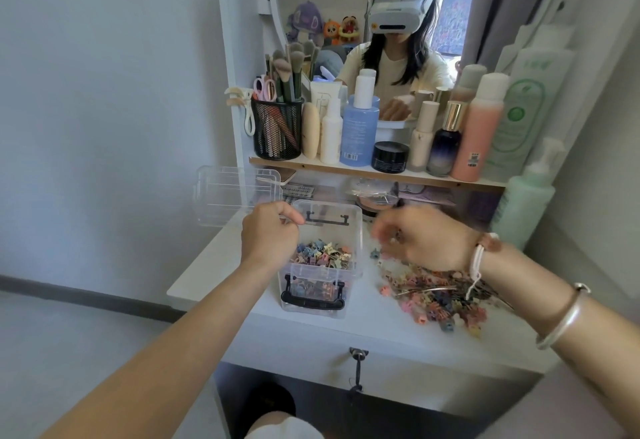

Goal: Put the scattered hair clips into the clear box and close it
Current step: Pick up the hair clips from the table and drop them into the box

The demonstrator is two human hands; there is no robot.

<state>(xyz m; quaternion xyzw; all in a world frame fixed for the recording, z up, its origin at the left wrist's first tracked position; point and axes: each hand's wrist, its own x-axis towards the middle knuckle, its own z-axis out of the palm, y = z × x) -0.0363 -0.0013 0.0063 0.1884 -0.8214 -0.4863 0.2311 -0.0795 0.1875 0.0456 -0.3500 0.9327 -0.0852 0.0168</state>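
A clear box (pixel 325 270) stands open near the middle of the tabletop (pixel 214 265), partly filled with small coloured hair clips (pixel 322 253). Its lid (pixel 228 196) lies at the tabletop's left edge, jutting past it. The left hand (pixel 268 234) hovers with curled fingers at the box's left rim; what it holds cannot be told. The right hand (pixel 426 241), blurred, hangs above a loose pile of clips (pixel 440 300) toward the right edge; its grasp is unclear.

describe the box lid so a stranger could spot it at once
Find the white dressing table under the mirror. At its back left corner, just beyond the left hand, is the lid, off the clear box. It is the only see-through piece that is shallow and empty.
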